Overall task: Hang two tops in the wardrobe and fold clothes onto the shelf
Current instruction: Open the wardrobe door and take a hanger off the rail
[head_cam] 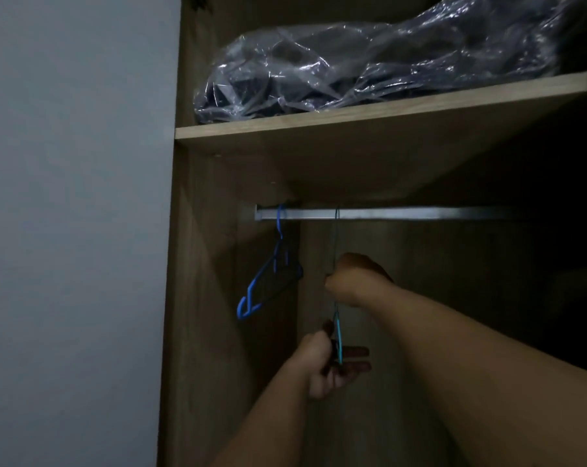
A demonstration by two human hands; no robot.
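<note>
with my right hand [347,281] pinching the teal hanger [337,335] and my left hand [329,360] gripping its lower end, its hook above on the rail [386,213] could snag; no tops visible.

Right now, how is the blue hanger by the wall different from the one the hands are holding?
The blue hanger hangs free near the rail's left end, untouched; the teal hanger is gripped by the right hand and the left hand. The blue hanger shows its sloping arms; the teal hanger is seen edge-on, a thin line. Blue looks brighter. Both hook over the same rail, and neither carries a top.
</note>
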